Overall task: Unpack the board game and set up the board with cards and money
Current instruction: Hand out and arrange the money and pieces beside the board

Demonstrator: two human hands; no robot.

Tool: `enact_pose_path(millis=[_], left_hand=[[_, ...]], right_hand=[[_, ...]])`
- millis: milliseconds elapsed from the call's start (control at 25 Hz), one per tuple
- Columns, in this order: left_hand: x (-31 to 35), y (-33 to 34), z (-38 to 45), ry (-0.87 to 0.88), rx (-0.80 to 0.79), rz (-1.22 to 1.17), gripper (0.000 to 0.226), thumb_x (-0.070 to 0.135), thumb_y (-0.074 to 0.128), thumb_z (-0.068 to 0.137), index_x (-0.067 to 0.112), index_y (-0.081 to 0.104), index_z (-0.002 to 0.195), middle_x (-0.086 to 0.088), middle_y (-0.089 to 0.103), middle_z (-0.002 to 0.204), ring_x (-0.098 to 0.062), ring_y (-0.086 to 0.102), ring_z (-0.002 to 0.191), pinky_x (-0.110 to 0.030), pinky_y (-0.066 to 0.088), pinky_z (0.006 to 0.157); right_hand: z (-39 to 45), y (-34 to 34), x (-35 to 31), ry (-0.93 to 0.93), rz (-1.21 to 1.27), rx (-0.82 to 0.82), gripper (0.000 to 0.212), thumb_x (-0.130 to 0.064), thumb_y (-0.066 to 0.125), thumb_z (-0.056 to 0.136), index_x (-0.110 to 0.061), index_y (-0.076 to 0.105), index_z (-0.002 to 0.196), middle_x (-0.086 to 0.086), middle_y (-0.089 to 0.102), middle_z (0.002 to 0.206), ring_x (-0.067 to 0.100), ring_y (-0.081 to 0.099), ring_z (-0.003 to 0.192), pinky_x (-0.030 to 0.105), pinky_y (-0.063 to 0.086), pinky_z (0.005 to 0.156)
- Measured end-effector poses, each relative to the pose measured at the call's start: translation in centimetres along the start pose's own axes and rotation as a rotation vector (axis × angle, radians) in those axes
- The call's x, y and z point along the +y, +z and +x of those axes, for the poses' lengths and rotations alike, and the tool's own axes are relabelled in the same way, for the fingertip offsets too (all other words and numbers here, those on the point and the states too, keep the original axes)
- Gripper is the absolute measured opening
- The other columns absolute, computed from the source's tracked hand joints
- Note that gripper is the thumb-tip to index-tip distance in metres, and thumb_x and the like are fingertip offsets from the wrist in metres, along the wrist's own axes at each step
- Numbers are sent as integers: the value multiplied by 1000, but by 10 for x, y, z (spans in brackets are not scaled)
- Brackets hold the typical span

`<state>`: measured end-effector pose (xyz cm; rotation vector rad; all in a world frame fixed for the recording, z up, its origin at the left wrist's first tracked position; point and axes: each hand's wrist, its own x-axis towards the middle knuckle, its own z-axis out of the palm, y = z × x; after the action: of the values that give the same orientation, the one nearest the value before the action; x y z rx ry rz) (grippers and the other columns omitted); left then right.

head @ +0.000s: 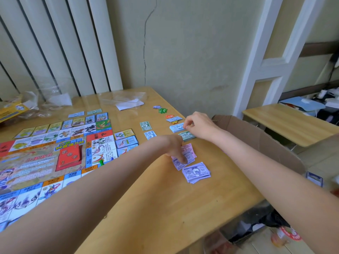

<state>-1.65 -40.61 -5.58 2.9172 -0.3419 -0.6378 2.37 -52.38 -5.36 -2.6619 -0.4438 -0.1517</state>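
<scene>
Head view: left hand pinching purple notes off loose pile, more purple just nearer; right hand curled over blue stack. Thin, light, floppy paper, slides on wood. Best nipped at edge, lol.

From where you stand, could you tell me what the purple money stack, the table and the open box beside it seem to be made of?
Purple money stack: thin matte printed paper, its loose edges fanned. Table: pale wood or wood-look laminate, with visible grain and a soft sheen. Open box: plain brown cardboard, dull, with a bent flap.
</scene>
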Motion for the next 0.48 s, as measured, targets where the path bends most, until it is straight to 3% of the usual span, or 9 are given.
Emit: enact_pose_path(millis=[160, 280, 400, 480], left_hand=[[6, 2, -5, 14, 77, 62, 49, 33, 68, 81, 4, 54, 117, -4, 51, 97, -20, 48, 86, -25, 37, 57], [4, 5, -8, 34, 92, -31, 47, 29, 69, 81, 8, 49, 118, -5, 51, 104, -20, 49, 91, -20, 36, 57], [-16, 4, -10, 27, 1, -587, 31, 16, 68, 82, 13, 51, 108, -4, 56, 104, -18, 55, 94, -20, 47, 73], [-31, -1, -16, 19, -7, -984, 17, 8, 65, 85, 16, 56, 97, 0, 61, 94, -11, 59, 86, -17, 50, 72]], right_hand=[[-5, -1, -2, -8, 22, -58, 23, -7, 48, 91, -10, 70, 96, 5, 61, 110, 9, 48, 85, 18, 34, 72], [-5, -3, -4, -28, 55, -113, 21, -9, 50, 91, -12, 71, 95, 1, 63, 96, 10, 52, 84, 17, 36, 71], [-7, -5, -4, 11, 317, -195, 14, -15, 55, 92, -10, 68, 91, 2, 62, 85, 15, 56, 77, 23, 46, 63], [-10, -9, -5, 81, 580, -290, 23, -25, 56, 92, -6, 66, 99, 4, 63, 86, 16, 58, 73, 20, 48, 60]])
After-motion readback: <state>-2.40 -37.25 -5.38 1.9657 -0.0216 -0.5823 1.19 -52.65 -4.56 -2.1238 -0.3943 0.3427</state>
